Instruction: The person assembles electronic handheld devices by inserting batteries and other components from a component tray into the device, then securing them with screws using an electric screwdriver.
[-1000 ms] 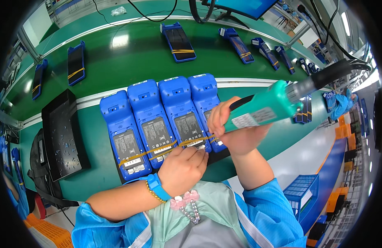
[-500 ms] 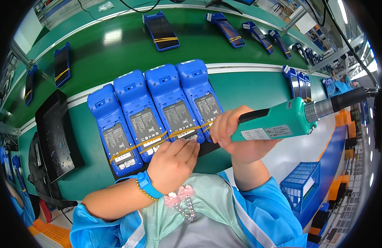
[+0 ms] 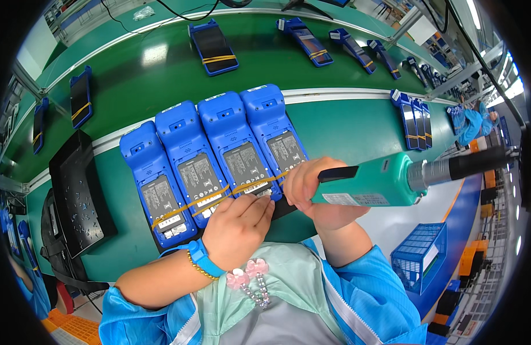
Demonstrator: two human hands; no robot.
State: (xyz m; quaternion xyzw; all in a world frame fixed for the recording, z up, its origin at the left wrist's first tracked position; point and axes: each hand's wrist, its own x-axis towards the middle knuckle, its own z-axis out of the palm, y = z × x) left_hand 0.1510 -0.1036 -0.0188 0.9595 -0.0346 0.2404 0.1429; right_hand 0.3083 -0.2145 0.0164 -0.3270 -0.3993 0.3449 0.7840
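Note:
Four blue handheld terminals lie side by side, backs up, with their grey batteries showing; among them are the leftmost terminal (image 3: pixel 144 150) and the rightmost terminal (image 3: pixel 266 115). Yellow rubber bands (image 3: pixel 188 206) cross their lower ends. My left hand (image 3: pixel 236 225) rests on the lower ends of the middle terminals, fingers stretched out close together, the thumb hidden. In my right hand (image 3: pixel 311 187) is a green electric screwdriver (image 3: pixel 369 183), held over the lower end of the rightmost terminal. The screwdriver's tip is hidden behind my fingers.
A black tray (image 3: pixel 98 201) with small screws stands at the left, beside a black bag (image 3: pixel 55 241). More banded terminals, such as one nearby (image 3: pixel 213 49), lie on the green belt (image 3: pixel 144 75). Several terminals (image 3: pixel 412 121) stand at the right. A blue basket (image 3: pixel 418 253) sits lower right.
My right hand and the screwdriver have moved slightly left and down. My left hand stays at the terminals' lower ends. The whole view has shifted a little.

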